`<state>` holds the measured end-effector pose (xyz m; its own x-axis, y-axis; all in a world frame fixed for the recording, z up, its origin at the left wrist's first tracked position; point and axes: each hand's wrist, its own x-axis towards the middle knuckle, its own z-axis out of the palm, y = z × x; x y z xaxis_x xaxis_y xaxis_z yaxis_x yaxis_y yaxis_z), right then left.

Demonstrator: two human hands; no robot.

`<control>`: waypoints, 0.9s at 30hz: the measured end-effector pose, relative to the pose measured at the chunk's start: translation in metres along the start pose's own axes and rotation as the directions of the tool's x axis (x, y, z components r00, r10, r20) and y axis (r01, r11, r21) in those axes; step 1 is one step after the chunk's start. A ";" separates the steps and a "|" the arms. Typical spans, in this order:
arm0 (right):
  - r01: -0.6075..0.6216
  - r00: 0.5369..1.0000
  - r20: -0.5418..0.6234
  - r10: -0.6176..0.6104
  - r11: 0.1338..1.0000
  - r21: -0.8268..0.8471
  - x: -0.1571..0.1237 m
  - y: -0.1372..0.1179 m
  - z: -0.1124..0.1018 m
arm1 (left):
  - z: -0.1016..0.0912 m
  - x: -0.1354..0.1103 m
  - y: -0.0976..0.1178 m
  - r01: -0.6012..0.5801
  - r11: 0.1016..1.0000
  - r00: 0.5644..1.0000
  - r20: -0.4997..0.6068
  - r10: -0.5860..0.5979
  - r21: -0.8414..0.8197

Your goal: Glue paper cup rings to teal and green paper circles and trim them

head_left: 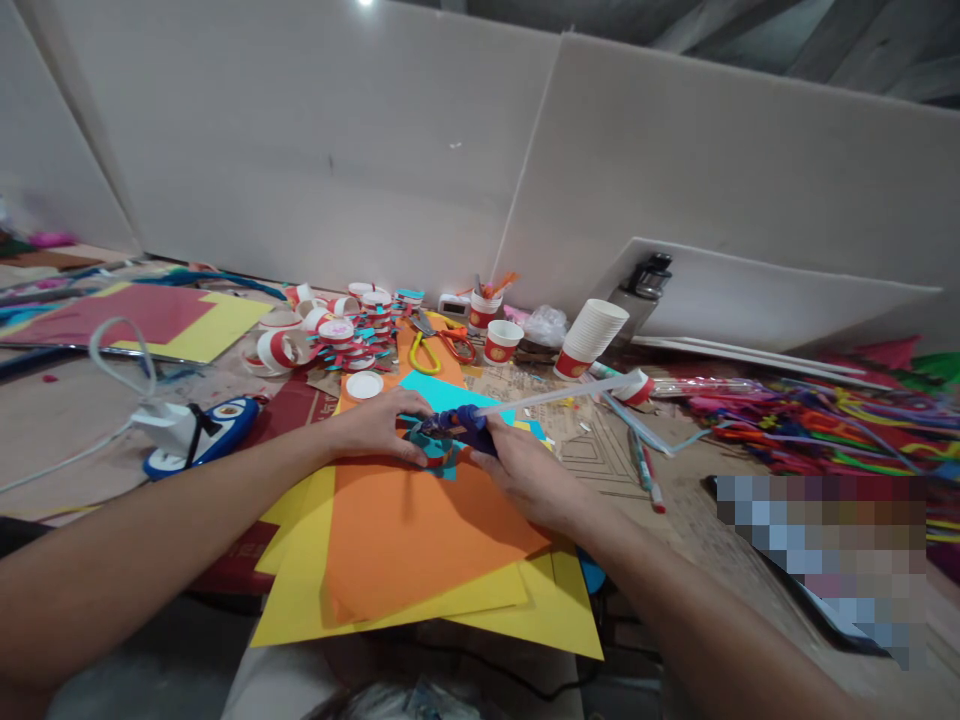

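Note:
My right hand (529,470) is wrapped round the handle of a blue hot glue gun (471,425), with a long clear glue stick (559,395) jutting from its back end. The gun's nozzle points left, toward my left hand (382,425). There my fingers are curled round a small paper-cup piece with blue paper tabs (444,462), partly hidden by the gun and my fingers. Whether the nozzle touches the piece cannot be made out. Beneath both hands lies an orange paper sheet (420,545) on yellow sheets (300,590). A white disc (364,386) rests beyond my left hand.
Behind are cut cup pieces with red and blue tabs (360,335), scissors (427,335), a single paper cup (503,342) and a cup stack (592,335). Left lies a blue power strip (199,440); right, colourful pipe cleaners (832,420) and a blurred-out tablet-like device (817,580).

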<state>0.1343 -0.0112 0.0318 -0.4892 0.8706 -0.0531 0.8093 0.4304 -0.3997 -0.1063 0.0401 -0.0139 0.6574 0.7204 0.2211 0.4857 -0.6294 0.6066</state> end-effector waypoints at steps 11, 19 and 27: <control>0.013 1.000 0.023 -0.013 1.000 0.008 -0.002 -0.004 0.000 | 0.000 0.000 0.001 0.022 1.000 1.000 -0.001 -0.022 -0.023; 0.011 0.999 0.032 -0.012 0.999 0.044 -0.001 -0.004 0.000 | 0.000 0.001 0.001 0.017 1.000 1.000 0.004 -0.017 -0.009; -0.019 1.000 0.001 0.019 0.998 -0.054 -0.001 -0.003 -0.002 | -0.001 0.000 0.003 0.007 1.000 1.000 0.013 -0.007 0.004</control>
<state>0.1327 -0.0127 0.0346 -0.4739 0.8784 -0.0614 0.8348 0.4260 -0.3486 -0.1058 0.0383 -0.0111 0.6617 0.7207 0.2067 0.4927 -0.6257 0.6047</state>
